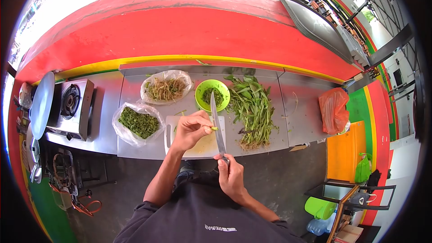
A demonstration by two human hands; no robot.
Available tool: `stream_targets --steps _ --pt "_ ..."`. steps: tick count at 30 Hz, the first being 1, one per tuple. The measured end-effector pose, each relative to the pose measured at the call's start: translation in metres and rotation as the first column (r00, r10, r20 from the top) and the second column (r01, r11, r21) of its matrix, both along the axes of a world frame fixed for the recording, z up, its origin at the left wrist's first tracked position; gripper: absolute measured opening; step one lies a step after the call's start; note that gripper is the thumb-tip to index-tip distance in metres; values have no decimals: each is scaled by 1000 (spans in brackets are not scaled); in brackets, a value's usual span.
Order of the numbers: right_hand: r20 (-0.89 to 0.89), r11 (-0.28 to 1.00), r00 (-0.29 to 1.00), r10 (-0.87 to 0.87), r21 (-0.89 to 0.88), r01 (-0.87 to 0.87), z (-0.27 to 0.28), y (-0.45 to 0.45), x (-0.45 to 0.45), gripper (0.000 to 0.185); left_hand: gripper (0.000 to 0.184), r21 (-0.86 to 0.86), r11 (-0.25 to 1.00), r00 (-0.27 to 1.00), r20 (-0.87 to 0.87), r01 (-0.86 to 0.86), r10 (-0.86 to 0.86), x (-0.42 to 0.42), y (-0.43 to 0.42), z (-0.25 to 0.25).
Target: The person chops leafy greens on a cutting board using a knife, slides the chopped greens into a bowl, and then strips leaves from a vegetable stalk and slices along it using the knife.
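Observation:
My left hand is closed, pinching a short piece of green stem between thumb and fingertips. In my right hand is a long knife, its blade pointing away from me and close beside the stem piece. Both hands are above a white cutting board. Just beyond it stands a lime-green bowl with chopped greens inside. To the right lies a pile of leafy greens, roots towards me. A clear plastic bag of chopped greens is left of the board.
Behind that bag sits another plastic bag with root trimmings. A gas stove occupies the steel counter's left end. An orange-red plastic bag is at the right end. A red wall borders the far side, with stacked trays on top.

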State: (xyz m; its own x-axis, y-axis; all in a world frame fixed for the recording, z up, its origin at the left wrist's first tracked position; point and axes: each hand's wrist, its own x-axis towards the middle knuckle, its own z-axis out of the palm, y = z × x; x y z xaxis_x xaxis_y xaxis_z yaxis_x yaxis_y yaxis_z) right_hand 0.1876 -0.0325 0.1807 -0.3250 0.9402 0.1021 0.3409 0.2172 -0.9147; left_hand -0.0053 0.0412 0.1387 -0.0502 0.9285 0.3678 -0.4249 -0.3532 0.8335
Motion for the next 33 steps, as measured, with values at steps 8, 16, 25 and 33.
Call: stream_targets --steps 8,16,25,33 --pt "8 999 1000 20 -32 -20 -3 -1 1 20 8 -3 1000 1000 -2 -8 8 2 -4 -5" --pt "6 999 999 40 -38 -39 -7 -1 0 20 9 -15 999 999 43 29 -28 -2 -3 -4" --pt "79 998 996 -29 66 24 -10 6 3 23 25 55 997 994 -88 -62 67 0 2 -8" --pt "229 932 959 -164 356 75 -20 28 15 35 47 -351 936 987 139 -21 74 1 -41 12"
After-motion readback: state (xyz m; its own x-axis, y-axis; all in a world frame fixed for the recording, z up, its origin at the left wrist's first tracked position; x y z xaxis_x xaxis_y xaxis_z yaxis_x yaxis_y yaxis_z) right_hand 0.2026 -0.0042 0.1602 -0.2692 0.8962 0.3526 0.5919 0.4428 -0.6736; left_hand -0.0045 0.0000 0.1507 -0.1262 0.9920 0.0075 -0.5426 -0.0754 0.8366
